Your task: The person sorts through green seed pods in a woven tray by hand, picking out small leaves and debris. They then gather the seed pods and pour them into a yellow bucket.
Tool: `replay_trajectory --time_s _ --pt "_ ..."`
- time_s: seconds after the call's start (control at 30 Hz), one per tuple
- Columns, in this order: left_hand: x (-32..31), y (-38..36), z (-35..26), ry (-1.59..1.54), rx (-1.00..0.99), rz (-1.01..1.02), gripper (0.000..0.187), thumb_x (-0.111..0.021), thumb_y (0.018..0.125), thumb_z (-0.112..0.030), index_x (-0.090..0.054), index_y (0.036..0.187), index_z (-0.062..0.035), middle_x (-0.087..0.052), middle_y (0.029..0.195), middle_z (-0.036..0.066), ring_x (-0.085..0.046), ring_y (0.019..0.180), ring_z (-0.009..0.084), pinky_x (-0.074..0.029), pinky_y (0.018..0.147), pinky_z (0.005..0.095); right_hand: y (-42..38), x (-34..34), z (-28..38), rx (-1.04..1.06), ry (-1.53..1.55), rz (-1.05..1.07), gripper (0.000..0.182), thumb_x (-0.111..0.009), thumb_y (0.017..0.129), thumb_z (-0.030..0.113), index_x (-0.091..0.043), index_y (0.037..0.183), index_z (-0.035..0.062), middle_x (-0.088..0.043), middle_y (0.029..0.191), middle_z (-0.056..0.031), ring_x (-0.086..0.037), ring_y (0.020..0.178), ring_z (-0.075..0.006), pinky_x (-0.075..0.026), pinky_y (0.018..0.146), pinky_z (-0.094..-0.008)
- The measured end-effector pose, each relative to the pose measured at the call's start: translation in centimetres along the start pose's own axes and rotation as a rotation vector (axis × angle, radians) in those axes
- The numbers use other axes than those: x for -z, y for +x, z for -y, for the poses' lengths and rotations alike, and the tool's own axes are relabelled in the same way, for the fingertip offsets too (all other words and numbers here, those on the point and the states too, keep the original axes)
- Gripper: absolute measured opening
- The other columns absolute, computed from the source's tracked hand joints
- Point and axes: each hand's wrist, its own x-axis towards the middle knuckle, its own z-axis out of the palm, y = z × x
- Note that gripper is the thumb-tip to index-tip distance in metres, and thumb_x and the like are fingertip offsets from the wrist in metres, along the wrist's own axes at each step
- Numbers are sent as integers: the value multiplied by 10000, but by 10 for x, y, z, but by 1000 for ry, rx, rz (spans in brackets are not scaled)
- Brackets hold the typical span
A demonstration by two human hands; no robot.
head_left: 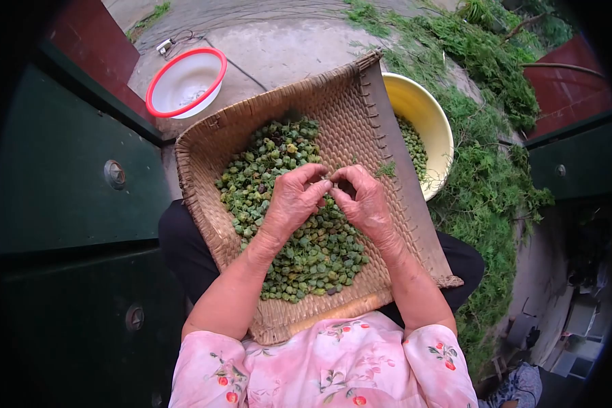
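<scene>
On my lap rests a woven winnowing basket, holding a heap of small green seed cones. Above the heap my left hand and my right hand meet, thumbs and fingertips pinched close together. Something small and pale is between the fingertips; I cannot make out what it is. A small green sprig lies on the weave just beyond my right hand.
A yellow basin with more green cones stands beyond the basket's right side. A white basin with a red rim sits at the back left. Cut green branches cover the ground at right. Dark green doors stand close on the left.
</scene>
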Motion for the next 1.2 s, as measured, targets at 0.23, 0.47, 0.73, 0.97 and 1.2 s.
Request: replay_trajectory --time_s 0.23,0.47,0.73,0.97,1.2 --pt "-3 -6 -7 -27 142 61 116 -543 901 -82 -592 951 10 -615 746 29 -598 584 66 -468 462 187 -13 -4 -4 -138 305 -38 191 -647 791 48 -580 967 12 -598 840 -91 -592 727 -165 -489 663 -297" --pt "-18 -18 -20 -58 137 -29 148 -529 912 -107 -576 972 21 -602 761 41 -599 564 96 -463 449 205 -29 7 10 -168 273 -106 163 -595 829 33 -562 984 -4 -600 800 -50 -575 702 -111 -488 623 -259" --pt "-50 -18 -38 -57 108 131 214 -568 892 -74 -580 1078 34 -609 785 47 -620 620 107 -489 504 212 -67 54 -43 -566 1283 -302 243 -513 789 -60 -509 1029 -20 -567 856 -96 -610 720 -194 -503 573 -285" --pt "-50 -15 -44 539 -381 120 286 -634 795 -63 -622 1072 9 -591 1123 166 -620 967 248 -511 799 320 -63 93 -82 -542 1489 -597 280 -511 781 -63 -473 1055 -16 -513 962 -113 -584 810 -226 -527 680 -322" --pt "67 -34 -35 1478 -382 -597 575 -674 738 -71 -480 1279 -45 -355 1407 205 -313 1321 365 -261 1074 476 -21 156 -106 -346 1498 -745 657 -516 877 13 -142 1412 -58 -212 1419 -291 -274 1318 -430 -392 1030 -477"
